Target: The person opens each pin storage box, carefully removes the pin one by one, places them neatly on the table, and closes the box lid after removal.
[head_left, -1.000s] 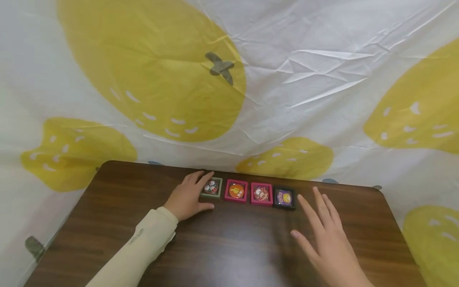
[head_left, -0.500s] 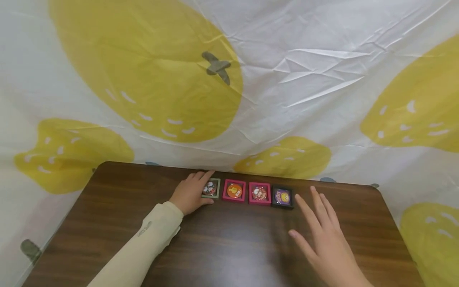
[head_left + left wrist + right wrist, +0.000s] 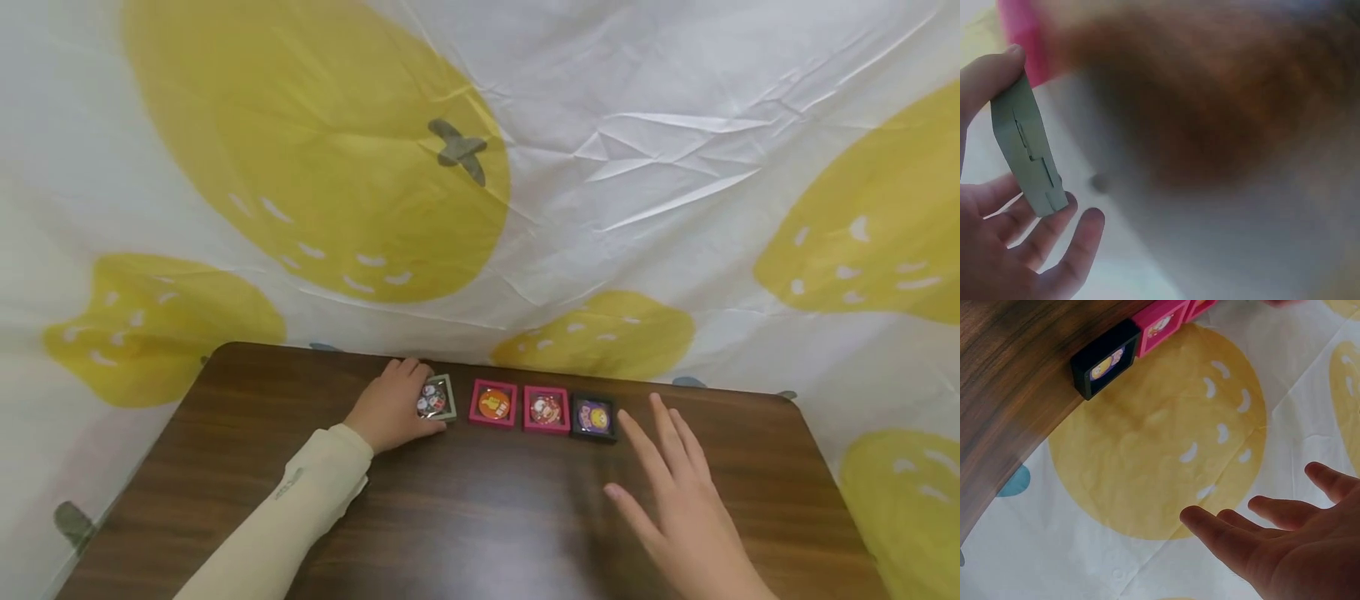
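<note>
While its edge is plain grey-green, the square frame [image 3: 1027, 150] shows a round white, red and dark picture [image 3: 432, 402]. Left of two pink frames [image 3: 493, 402], the left hand [image 3: 387, 407] pinches it between thumb and fingers; the right hand [image 3: 682, 492], spread and free, is well apart, near a black frame [image 3: 595, 417].

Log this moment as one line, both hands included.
left hand: grips grey-green square frame | right hand: holds nothing, nearest black square frame | between those frames: two pink square frames | surface: brown wood-grain table
</note>
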Tool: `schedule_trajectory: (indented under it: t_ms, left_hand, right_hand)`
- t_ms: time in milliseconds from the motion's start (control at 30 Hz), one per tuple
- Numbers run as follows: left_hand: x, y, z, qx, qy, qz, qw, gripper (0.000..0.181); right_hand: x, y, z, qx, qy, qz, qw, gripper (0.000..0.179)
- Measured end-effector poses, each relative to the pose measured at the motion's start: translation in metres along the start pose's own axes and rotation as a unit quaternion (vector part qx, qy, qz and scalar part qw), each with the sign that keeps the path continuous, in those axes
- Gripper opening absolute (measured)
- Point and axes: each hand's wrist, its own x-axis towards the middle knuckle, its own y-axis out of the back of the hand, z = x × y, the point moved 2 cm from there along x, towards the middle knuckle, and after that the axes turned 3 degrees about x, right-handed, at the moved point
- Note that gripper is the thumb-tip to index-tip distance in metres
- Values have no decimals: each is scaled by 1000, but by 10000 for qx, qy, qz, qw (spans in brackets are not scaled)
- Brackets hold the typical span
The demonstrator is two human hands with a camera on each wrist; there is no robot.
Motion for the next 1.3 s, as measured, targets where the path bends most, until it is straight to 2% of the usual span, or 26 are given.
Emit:
schedule_trajectory:
  t_ms: [167,367,500,633,767,967,1133,1233,1300]
  left_hand:
    - [-9,41,19,-202,-324,353,9986,78]
    - [-42,97,47,-407,-761,762,9934,76]
    - [-61,122,61,-439,-926,974,9900,75]
    - [-74,134,70,-551,-1022,1074,9874,75]
    - [-78,139,77,-635,-1155,1124,9849,75]
    - [-77,147,86,-653,-1428,1283,9792,79]
    - [-74,158,95,-716,-1695,1492,9715,81]
    - [-72,164,101,-758,-1833,1609,9668,82]
    - [-70,168,105,-751,-1897,1650,9650,82]
  right_hand:
    - [3,0,0,29,21,33,10000,85]
    - [2,-1,-3,76,-20,5,10000,84]
    - [3,-1,-4,97,18,41,9999,84]
    - [5,0,-6,156,14,28,9999,84]
    - [5,0,-9,261,-11,1,9997,84]
    - [12,2,-15,661,82,155,9977,82]
    - [22,2,-23,1066,154,309,9937,74]
    - [28,-1,-28,1404,368,500,9881,65]
    - [32,-5,-31,1760,532,605,9811,57]
